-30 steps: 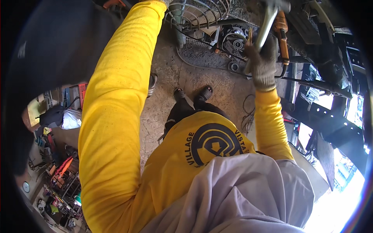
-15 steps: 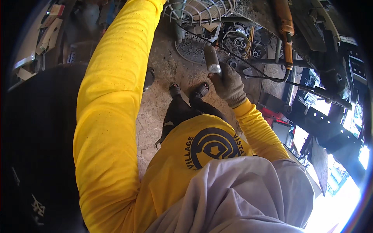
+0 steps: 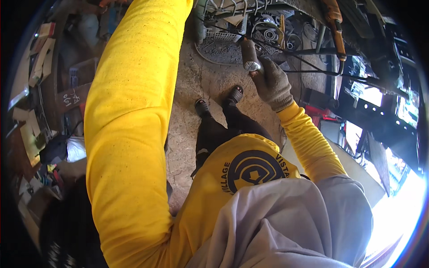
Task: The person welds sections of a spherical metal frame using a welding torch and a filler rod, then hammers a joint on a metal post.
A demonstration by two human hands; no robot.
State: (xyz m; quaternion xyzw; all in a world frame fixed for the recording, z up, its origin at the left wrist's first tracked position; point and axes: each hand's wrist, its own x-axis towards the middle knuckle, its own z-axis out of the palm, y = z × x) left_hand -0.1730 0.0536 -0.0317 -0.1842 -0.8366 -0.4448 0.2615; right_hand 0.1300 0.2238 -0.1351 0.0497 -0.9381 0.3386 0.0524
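Observation:
My right hand (image 3: 273, 87), in a grey knitted glove, is closed at the side of what looks like a hammer. The hammer's thick, brownish cylindrical head (image 3: 249, 54) sticks out past the thumb, with a bright worn face turned toward me. Its handle is hidden by the glove. My left arm (image 3: 134, 111), in a yellow sleeve, stretches up past the upper edge, so my left hand is out of the picture.
A wire guard (image 3: 228, 8), a white plastic basket (image 3: 223, 36) and metal rings (image 3: 270, 34) lie beyond the hammer. An orange-handled tool (image 3: 336, 31) hangs at right with its cable (image 3: 313, 70). Cluttered shelves (image 3: 42, 62) stand left, above a black shape (image 3: 71, 223).
My view has shifted. My right hand and the hammer sit slightly farther right in the picture. The big black shape at left has moved down, uncovering the cluttered shelves.

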